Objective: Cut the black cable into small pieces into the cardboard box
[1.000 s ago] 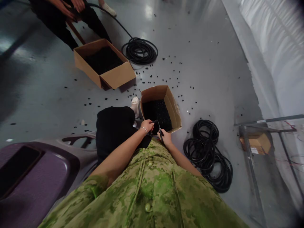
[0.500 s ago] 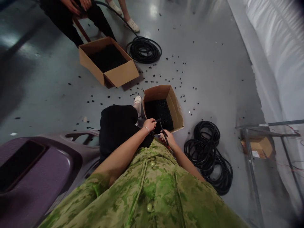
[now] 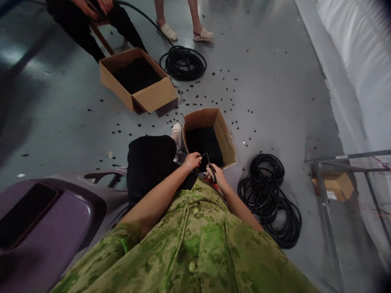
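My left hand (image 3: 193,160) is closed around a thin black hose (image 3: 203,155), whose end sticks out to the right past my fingers. In my right hand (image 3: 216,176) is a pair of black-handled scissors (image 3: 213,174), its narrow blades pointing up at the hose end. Something red shows just below that hand. Both hands are over the near edge of a cardboard box (image 3: 227,138), which holds a mass of small black pieces (image 3: 205,142). Hose and blade tips are close together; whether they touch I cannot tell.
Coiled black hose (image 3: 265,191) lies right of the box. Beyond are a second box (image 3: 155,95), another coil (image 3: 185,63) and a seated co-worker (image 3: 122,24). Black bits dot the floor. A phone (image 3: 27,213) rests on a purple stool (image 3: 73,211); a metal frame (image 3: 326,219) stands right.
The scissors have turned slightly in my right hand, their handles now wider apart. My left hand stays put. Another person's feet in pale clogs have stepped to the right in the background.
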The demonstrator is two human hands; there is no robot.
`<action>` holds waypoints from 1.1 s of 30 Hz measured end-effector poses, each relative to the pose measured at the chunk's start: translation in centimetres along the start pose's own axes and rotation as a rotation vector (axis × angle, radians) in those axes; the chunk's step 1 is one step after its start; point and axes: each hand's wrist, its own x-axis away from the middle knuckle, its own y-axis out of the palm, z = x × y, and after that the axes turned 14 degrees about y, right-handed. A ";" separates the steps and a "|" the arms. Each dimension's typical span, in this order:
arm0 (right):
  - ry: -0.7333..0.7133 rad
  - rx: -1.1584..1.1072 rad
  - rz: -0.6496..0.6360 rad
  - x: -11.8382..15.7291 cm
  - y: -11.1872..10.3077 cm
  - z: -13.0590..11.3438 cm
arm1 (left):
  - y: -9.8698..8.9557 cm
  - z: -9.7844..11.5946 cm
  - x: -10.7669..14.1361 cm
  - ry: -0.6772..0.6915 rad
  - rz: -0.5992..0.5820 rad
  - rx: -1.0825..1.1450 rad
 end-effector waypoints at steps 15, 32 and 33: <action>0.023 -0.038 -0.034 0.3 0.0 -0.1 | -0.1 0.6 0.4 0.031 -0.032 0.000; 0.004 -0.037 -0.042 0.5 -0.2 -0.3 | -0.1 1.0 0.6 0.027 -0.041 0.004; 0.010 -0.031 -0.040 0.5 -0.2 -0.3 | -0.1 1.0 0.7 0.027 -0.042 0.003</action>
